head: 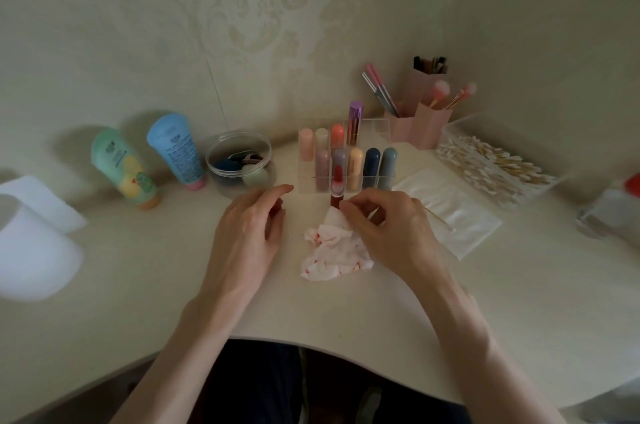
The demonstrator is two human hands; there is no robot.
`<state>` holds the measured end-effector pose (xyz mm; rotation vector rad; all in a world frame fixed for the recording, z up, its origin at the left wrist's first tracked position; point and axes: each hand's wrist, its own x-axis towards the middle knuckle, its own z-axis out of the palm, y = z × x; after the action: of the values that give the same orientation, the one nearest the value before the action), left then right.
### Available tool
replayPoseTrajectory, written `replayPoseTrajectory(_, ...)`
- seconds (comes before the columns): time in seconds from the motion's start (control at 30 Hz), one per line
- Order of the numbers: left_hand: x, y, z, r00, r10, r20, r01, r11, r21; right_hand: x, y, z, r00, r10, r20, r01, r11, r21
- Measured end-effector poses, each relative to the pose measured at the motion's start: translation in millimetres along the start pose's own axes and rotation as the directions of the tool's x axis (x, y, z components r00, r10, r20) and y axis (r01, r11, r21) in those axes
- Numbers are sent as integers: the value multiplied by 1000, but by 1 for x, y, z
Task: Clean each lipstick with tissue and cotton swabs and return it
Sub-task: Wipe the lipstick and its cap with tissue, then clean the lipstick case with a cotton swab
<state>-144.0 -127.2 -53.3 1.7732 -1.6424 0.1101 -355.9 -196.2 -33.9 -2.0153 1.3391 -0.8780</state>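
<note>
An uncapped red lipstick [336, 186] stands upright on the desk just in front of the clear organizer [379, 126], which holds several capped lipsticks. My right hand [384, 226] pinches a corner of the red-stained tissue [332, 250] right at the lipstick's base. A cotton swab stick [440, 220] pokes out from under the same hand. My left hand [249, 226] hovers left of the lipstick, its fingers curled round a small dark red piece [277, 209], apparently the cap.
A tray of cotton swabs [491, 164] and a flat tissue pack [450, 212] lie to the right. Pink brush holders [426, 122] stand behind. A round clear jar [239, 164] and two tubes [173, 150] sit to the left, with white pads [34, 240] at the far left.
</note>
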Motion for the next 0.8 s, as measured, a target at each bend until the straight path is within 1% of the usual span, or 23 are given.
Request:
replayPoseTrajectory(0.1,-3,2,0,999,-19,28,20,999,-44,0,-1,-1,1000,13,-8,-13,1000,10)
replayPoseTrajectory(0.2,-4,3,0,998,-67,-10,67,997,-45,0,-2,-2,999,41,-10,-41,999,-14)
replayPoseTrajectory(0.23,-5,4,-2,997,-53,-47,52,998,-19,0,-2,-2,998,58,-17,-59,998,-19)
replayPoseTrajectory(0.3,-6,11,-7,990,38,-132,-33,998,45,1,-1,-4,994,102,-48,-104,994,-31)
replayPoseTrajectory(0.37,-7,21,-11,984,79,-162,-77,997,20,2,-1,-6,986,149,-76,-154,986,-65)
replayPoseTrajectory(0.5,0,46,-5,992,-10,-128,-12,985,-173,1,-1,-11,971,211,-114,-226,964,-141)
replayPoseTrajectory(0.57,6,56,4,994,-59,-88,39,976,-215,2,-1,-14,960,237,-148,-261,949,-179)
replayPoseTrajectory(0.67,12,62,19,991,-134,-17,128,975,-182,5,3,-21,939,261,-223,-314,915,-252)
replayPoseTrajectory(0.8,14,60,35,982,-188,9,188,978,-91,5,10,-23,930,224,-292,-323,875,-360)
